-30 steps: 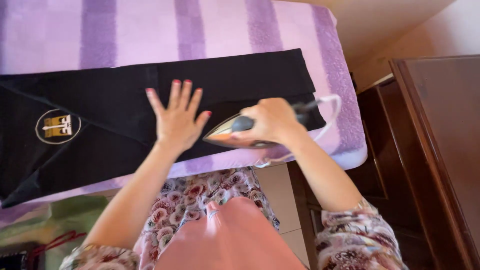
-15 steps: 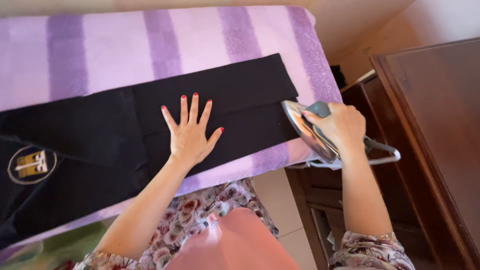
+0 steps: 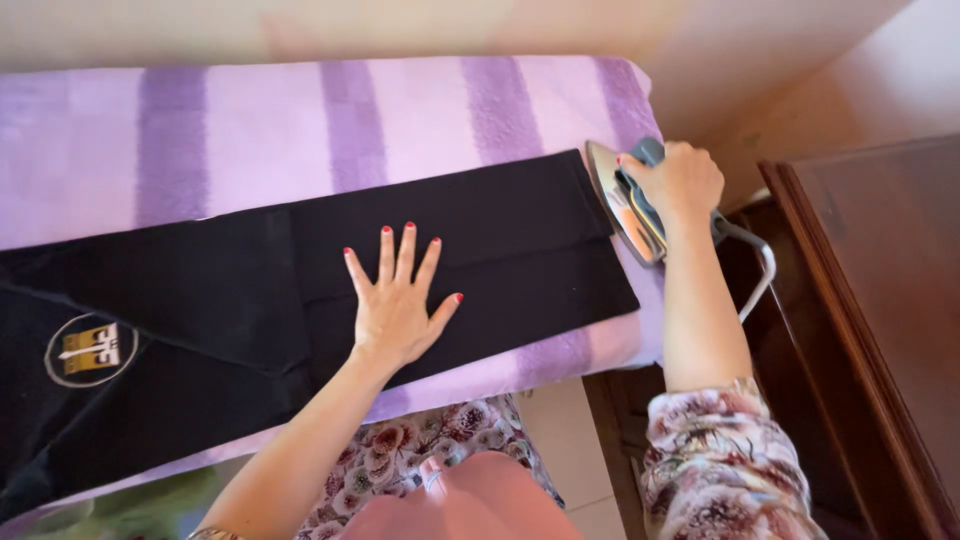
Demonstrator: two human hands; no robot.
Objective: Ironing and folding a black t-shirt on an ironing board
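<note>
A black garment (image 3: 250, 300) with a round gold-and-white emblem (image 3: 90, 350) at its left lies spread across a purple-and-lilac striped towel (image 3: 300, 130) on an ironing surface. My left hand (image 3: 398, 300) rests flat on the cloth with fingers spread. My right hand (image 3: 675, 180) grips the handle of a clothes iron (image 3: 628, 205), which is tipped up on its side at the right end of the board, its soleplate facing left, just off the garment's right edge.
A dark wooden cabinet (image 3: 870, 300) stands close on the right. A metal iron rest (image 3: 755, 260) juts out under the iron. A pale wall (image 3: 400, 30) runs behind the board. Tiled floor (image 3: 560, 440) shows below the board's edge.
My right hand has carried the iron off the garment to the right and up toward the far right end of the board, tipping it on its side. My left hand stays pressed on the cloth.
</note>
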